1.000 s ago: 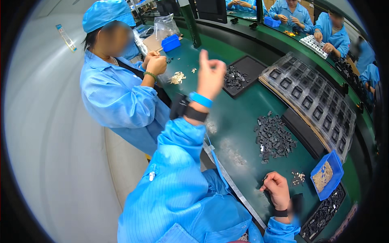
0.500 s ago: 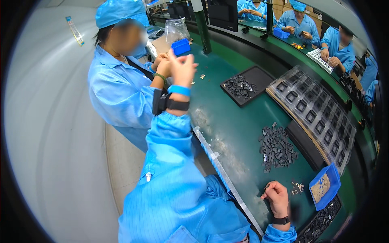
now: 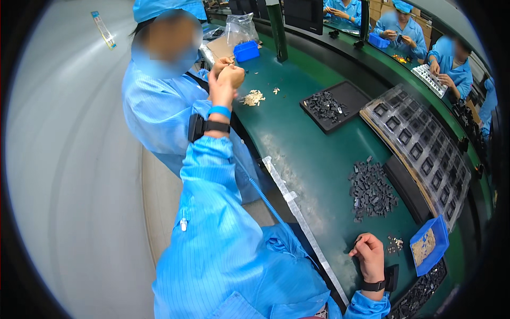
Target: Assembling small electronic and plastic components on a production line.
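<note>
Stretched far out to the upper left, my left hand (image 3: 219,91) overlaps the hands (image 3: 232,77) of a blue-clad co-worker. Its fingers run into theirs in the picture, so I cannot make out their pose or whether they hold anything. A blue strap and a black band circle that wrist. Low over the green table (image 3: 319,175), my right hand (image 3: 370,255) is closed in a pinch, with a small black part (image 3: 355,246) at its fingertips. Beyond it lies a heap of small black parts (image 3: 373,190); beside it are tiny pale and reddish bits (image 3: 395,244).
A blue bin (image 3: 443,234) of pale pieces stands right, by a tray of black parts (image 3: 422,290). Farther off are a black tray (image 3: 345,125), clear blister trays (image 3: 419,143), a pale pile (image 3: 253,98) and a blue box (image 3: 246,51). A coiled blue cord (image 3: 268,204) hangs near the edge.
My left hand has moved down and left, onto the co-worker's hands; its raised fingers no longer show apart. The view has shifted slightly, uncovering the pale pile. My right hand keeps its pinch.
</note>
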A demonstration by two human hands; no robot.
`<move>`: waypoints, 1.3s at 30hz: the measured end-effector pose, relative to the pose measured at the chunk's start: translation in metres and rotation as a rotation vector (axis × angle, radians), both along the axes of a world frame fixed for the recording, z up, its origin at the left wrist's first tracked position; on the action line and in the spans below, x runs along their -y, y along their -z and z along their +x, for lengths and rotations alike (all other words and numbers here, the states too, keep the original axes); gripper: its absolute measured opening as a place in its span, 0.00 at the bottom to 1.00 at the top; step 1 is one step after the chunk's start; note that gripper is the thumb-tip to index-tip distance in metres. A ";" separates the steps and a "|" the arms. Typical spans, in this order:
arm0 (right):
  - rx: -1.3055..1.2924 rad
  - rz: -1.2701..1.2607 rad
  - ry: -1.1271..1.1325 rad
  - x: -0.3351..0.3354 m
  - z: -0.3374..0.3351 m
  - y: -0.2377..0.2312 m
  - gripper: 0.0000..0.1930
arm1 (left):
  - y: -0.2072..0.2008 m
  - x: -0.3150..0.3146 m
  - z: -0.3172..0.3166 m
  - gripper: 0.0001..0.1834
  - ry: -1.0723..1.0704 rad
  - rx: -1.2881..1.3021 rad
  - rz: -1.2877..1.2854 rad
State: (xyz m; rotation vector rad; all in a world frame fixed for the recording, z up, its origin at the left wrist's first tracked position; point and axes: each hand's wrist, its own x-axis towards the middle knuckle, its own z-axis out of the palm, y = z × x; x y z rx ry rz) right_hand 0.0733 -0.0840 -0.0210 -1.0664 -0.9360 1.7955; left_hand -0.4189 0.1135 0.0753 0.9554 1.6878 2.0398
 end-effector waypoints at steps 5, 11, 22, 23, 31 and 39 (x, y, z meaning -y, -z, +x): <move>-0.035 -0.022 -0.004 0.000 -0.001 0.001 0.01 | -0.044 -0.041 -0.015 0.42 0.495 0.140 -0.116; -0.011 -0.014 -0.005 0.001 0.000 -0.002 0.01 | -0.063 -0.047 0.012 0.46 0.381 0.002 0.011; -0.027 -0.033 0.000 0.000 0.000 -0.002 0.02 | 0.060 0.006 0.139 0.16 0.462 -0.026 -0.133; -0.030 -0.035 0.000 0.000 0.000 -0.002 0.02 | 0.065 0.014 0.157 0.14 0.550 -0.011 -0.191; -0.035 -0.027 -0.003 0.000 0.001 0.001 0.02 | 0.119 0.042 0.284 0.14 0.916 -0.275 -0.146; -0.031 -0.042 -0.001 -0.001 0.001 0.004 0.02 | 0.114 0.053 0.297 0.14 0.808 -0.421 -0.147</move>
